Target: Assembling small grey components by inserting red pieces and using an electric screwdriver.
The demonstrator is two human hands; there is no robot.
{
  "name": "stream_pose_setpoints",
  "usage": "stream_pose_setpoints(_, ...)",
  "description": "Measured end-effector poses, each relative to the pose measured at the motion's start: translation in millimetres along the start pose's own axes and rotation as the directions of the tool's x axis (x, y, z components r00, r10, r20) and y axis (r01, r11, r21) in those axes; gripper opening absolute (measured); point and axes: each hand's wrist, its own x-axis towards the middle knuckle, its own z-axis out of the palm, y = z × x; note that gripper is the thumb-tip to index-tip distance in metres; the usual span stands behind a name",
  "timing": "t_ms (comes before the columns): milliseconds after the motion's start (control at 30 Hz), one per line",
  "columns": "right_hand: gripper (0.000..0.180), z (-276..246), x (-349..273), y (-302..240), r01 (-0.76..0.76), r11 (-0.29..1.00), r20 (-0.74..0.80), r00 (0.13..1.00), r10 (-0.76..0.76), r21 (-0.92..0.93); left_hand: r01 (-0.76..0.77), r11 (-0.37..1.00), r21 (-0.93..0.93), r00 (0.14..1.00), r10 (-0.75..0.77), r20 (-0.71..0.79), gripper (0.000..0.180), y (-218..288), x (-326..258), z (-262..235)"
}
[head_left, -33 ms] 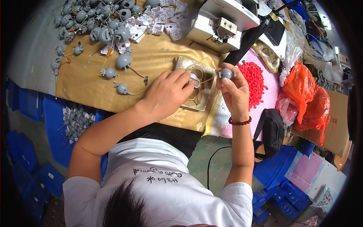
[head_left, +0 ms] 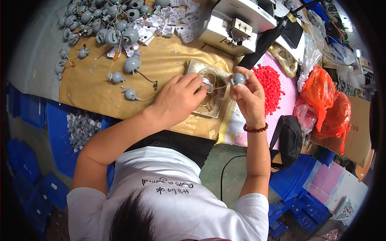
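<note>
Even, fairly bright light fills the centre of the frame, with only soft shadows under the hands on the worktop. A black fisheye rim darkens every corner, and edges bend there. The upper right looks slightly overexposed, perhaps from a lamp.

The small white piece pinched by the left hand is mostly covered by the fingers, and its shape cannot be made out. The thin wire between it and the grey round part in the right hand is too fine to be traced. The lower half of that part is hidden behind the thumb. The pile of grey parts and the white machine are cut off by the top edge. The contents of the orange bags cannot be told.
</note>
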Motion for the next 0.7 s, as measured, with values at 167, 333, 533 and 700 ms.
stream_pose_setpoints(167,0.038,4.5,7.4,12.2,0.006,0.867,0.064,0.997,0.030,-0.499,-0.009,0.999,-0.038,0.999,0.011,0.044,0.036,-4.5,1.8,-5.1)
stream_pose_setpoints(333,0.035,11.5,13.8,15.1,0.116,0.642,0.065,0.993,-0.102,-0.758,-0.014,0.997,-0.073,1.000,0.015,0.006,0.031,-6.2,2.9,-6.7)
stream_pose_setpoints(533,0.037,11.6,15.4,2.0,0.105,0.571,0.108,0.994,-0.029,-0.814,-0.001,0.996,-0.095,1.000,0.003,0.022,0.030,-6.4,6.5,-9.1)
stream_pose_setpoints(700,0.045,17.9,23.8,-16.3,0.100,0.403,0.148,0.985,0.091,-0.910,0.004,0.996,-0.088,1.000,-0.002,0.024,0.030,-6.4,6.8,-8.2)
